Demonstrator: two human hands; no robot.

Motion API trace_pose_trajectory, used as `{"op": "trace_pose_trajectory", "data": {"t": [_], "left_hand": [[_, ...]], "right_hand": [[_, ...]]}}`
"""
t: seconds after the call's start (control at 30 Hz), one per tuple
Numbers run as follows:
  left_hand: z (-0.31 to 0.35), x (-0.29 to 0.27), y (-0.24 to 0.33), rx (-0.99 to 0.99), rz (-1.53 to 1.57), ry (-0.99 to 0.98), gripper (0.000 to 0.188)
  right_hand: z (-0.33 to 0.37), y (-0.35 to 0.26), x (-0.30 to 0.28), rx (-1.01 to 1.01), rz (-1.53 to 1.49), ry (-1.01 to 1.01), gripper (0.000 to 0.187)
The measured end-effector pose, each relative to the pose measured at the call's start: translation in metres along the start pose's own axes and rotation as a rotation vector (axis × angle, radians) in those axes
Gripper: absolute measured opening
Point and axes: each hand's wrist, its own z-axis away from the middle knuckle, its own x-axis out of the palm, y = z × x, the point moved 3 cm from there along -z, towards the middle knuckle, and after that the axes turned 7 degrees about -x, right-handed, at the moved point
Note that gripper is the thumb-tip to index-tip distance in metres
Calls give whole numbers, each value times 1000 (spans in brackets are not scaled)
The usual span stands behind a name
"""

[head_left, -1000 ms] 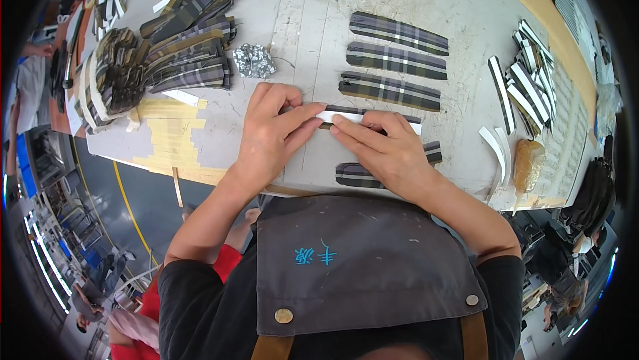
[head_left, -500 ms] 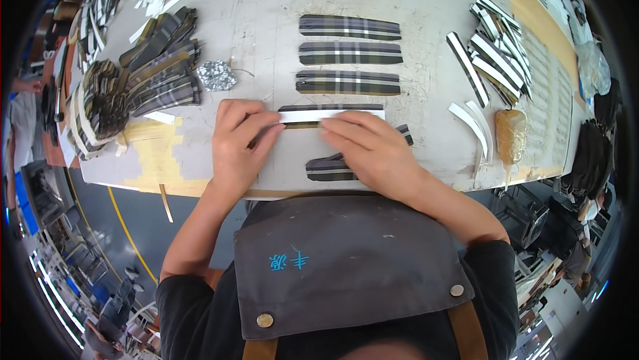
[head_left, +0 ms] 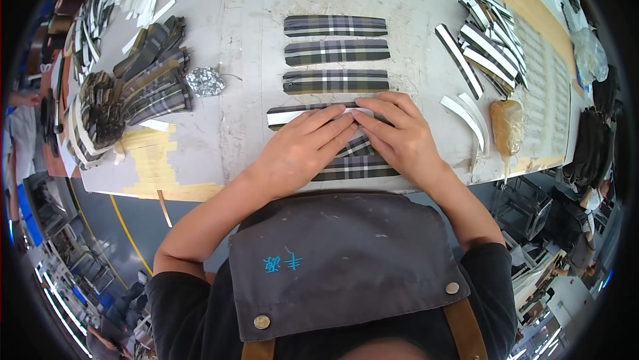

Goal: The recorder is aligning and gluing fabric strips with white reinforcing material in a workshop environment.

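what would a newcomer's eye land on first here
Probably the left hand and right hand, their fingertips close together over a white strip lying on a dark plaid fabric piece near the table's close edge. Just beyond them, three plaid fabric bands lie in parallel rows. The crumpled silvery ball to the left of those rows also stands out against the grey tabletop.

The left hand (head_left: 299, 151) and right hand (head_left: 407, 140) angle inward, backs upward, fingers (head_left: 331, 131) converging, both elbows bent outward.
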Motion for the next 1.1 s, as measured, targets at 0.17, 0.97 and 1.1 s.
{"op": "trace_pose_trajectory", "data": {"t": [0.17,0.97,1.1], "left_hand": [[8,0,2,-34,-33,-56,39],[38,-35,-5,-233,-76,29,33],[48,-48,-14,-279,-54,56,31]], "right_hand": [[2,2,-10,-67,110,-105,41],[8,1,-19,1,228,-330,43],[7,-4,-18,47,221,-302,45]]}}
